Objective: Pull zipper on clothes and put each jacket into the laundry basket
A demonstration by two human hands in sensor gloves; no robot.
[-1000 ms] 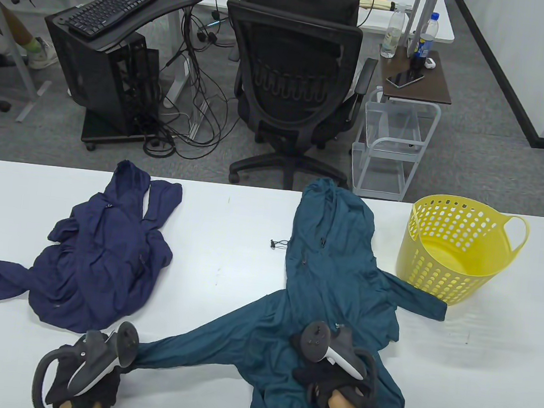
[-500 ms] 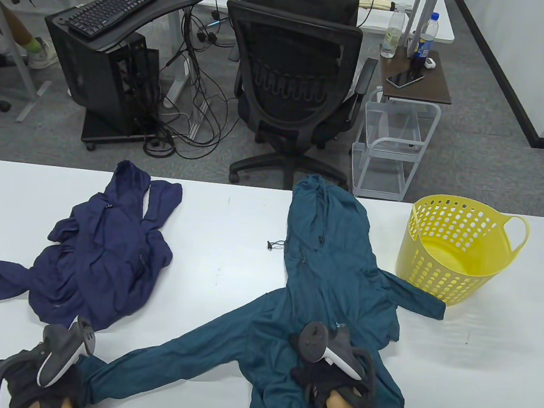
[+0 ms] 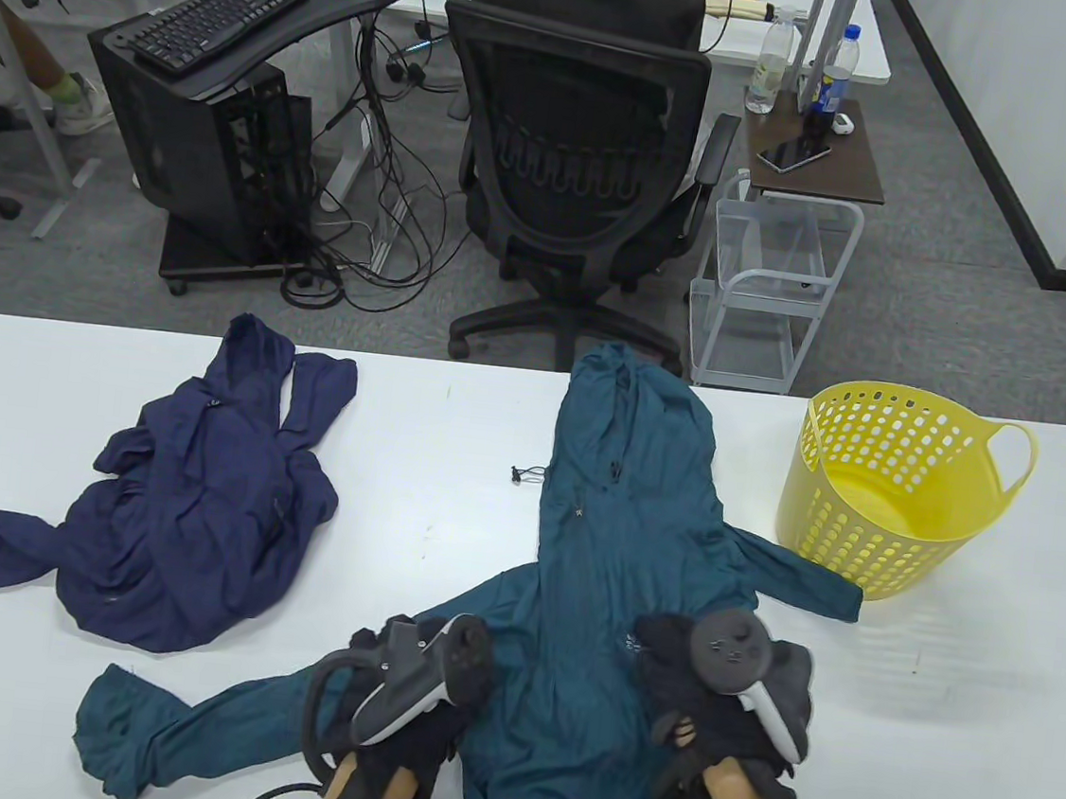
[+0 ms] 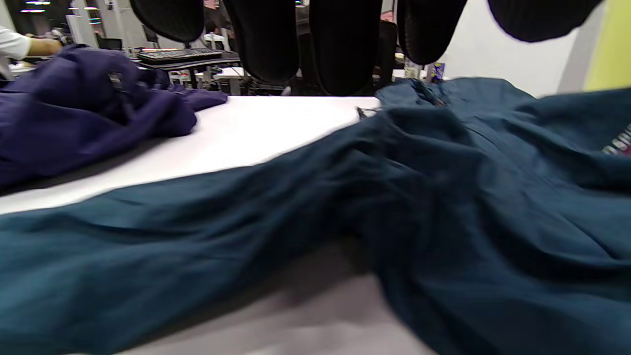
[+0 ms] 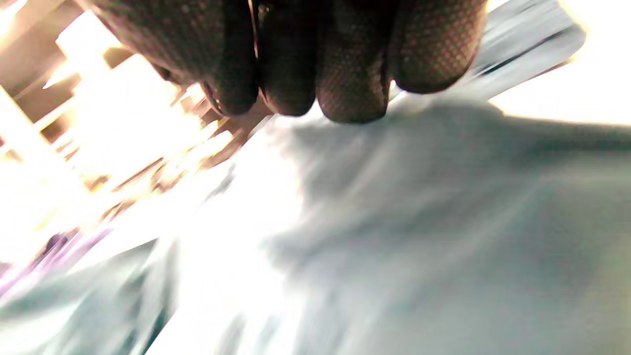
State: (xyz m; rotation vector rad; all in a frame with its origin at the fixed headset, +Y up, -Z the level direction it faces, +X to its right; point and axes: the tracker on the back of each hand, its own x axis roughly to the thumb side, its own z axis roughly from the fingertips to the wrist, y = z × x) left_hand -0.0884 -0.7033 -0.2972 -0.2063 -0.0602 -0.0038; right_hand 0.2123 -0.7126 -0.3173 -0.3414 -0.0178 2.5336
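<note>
A teal jacket [image 3: 613,541] lies front up at the table's middle, hood at the far edge, one sleeve trailing to the near left [image 3: 126,738]. Its zipper pull [image 3: 578,513] sits high on the chest. My left hand [image 3: 384,641] rests over the jacket's left side; in the left wrist view its fingers [image 4: 345,44] hang straight above the cloth and hold nothing. My right hand [image 3: 665,642] lies on the jacket's right side, fingertips [image 5: 350,84] down on the fabric. A navy jacket [image 3: 199,498] lies crumpled at the left. The yellow laundry basket [image 3: 898,552] stands at the right.
A loose drawstring end [image 3: 525,475] lies on the white table [image 3: 983,732] left of the teal jacket. Beyond the far edge stand an office chair [image 3: 577,157], a white wire cart [image 3: 764,281] and a computer stand [image 3: 222,100].
My left hand let go of the teal sleeve end and moved right onto the jacket's body. My right hand moved up and right. The jacket shifted slightly left and lies flatter.
</note>
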